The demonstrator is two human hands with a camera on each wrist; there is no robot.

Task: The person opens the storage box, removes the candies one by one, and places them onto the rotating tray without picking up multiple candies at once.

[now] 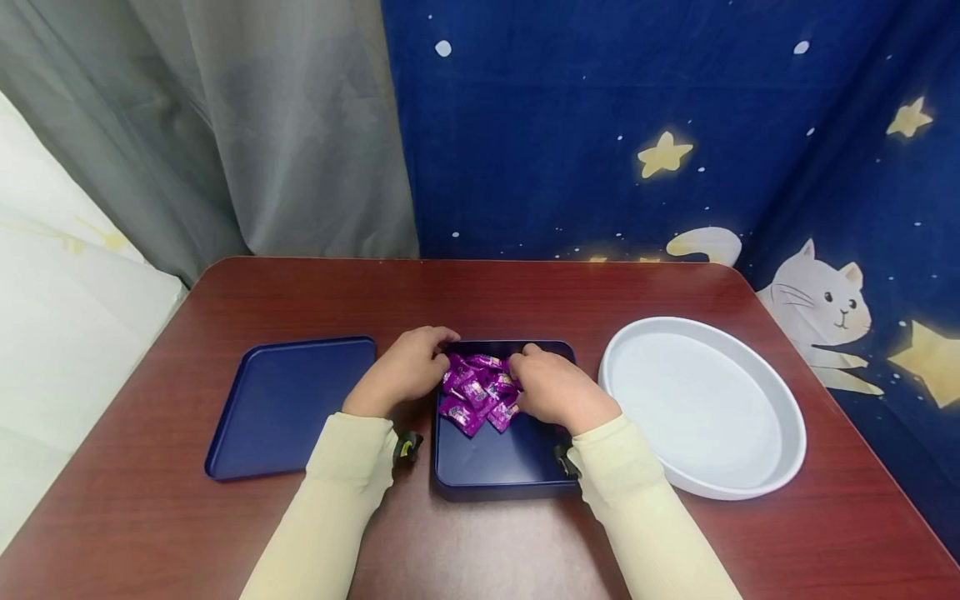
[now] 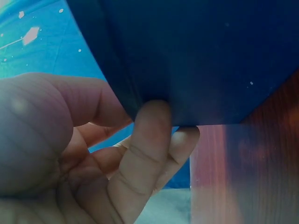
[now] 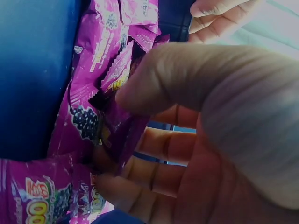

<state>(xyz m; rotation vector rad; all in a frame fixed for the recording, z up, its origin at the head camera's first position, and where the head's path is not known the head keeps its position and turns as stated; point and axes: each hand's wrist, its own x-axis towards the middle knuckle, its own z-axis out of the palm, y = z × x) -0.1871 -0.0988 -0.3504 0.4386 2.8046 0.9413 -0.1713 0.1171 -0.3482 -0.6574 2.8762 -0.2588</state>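
Observation:
Purple wrapped candies (image 1: 472, 398) lie heaped in the back left part of a dark blue rectangular box (image 1: 498, 462). My left hand (image 1: 401, 371) grips the box's left wall near the far corner; in the left wrist view the thumb reaches over the rim and a finger lies against the outer side. Inside the box, at the right side of the heap, is my right hand (image 1: 558, 387). Its thumb and fingers pinch a candy (image 3: 122, 135), as the right wrist view shows. Grapes are printed on the wrappers.
To the left lies a flat dark blue tray or lid (image 1: 292, 408) with a low rim. A round white tray (image 1: 697, 408) stands close to the right of the box. Behind the reddish-brown table (image 1: 495, 300) hang a grey curtain and a blue starry one.

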